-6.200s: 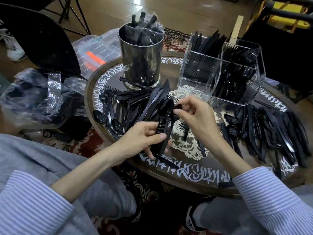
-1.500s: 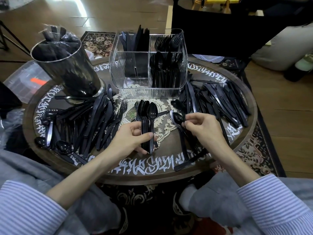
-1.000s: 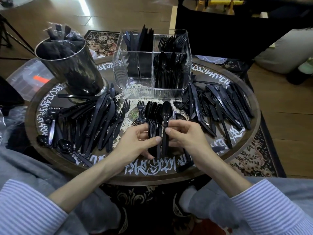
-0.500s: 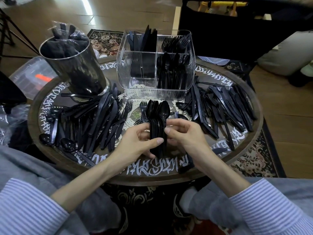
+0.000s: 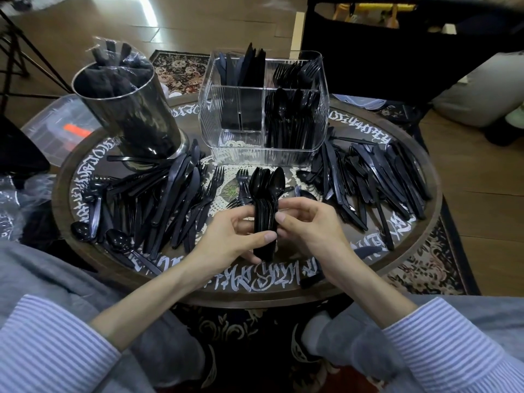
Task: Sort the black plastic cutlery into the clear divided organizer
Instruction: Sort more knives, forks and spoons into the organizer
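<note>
A: What is seen largest in the frame?

B: A round table with white lettering along its rim is spread across the middle. Loose black cutlery is scattered over it: a pile of knives and forks at centre left, a pile of knives at centre right.

A: And on the far side of the table?

B: A clear divided organizer is stood at upper centre. Knives are held upright in its rear left compartment, forks in the rear right, spoons in the front right. A metal canister stuffed with wrapped black cutlery is placed at upper left, tilted in this wide view.

A: How are the hands occupied?

B: A bundle of spoons is gripped at the handles by the left hand, thumb laid across the front, bowls pointed toward the organizer. The same handles are pinched from the other side by the fingertips of the right hand.

A: Where is the bundle located?

B: It is held at frame centre, above the lace doily, just in front of the organizer and apart from it.

A: Anything smaller?

B: Two single spoons are left at the table's lower left edge.
</note>
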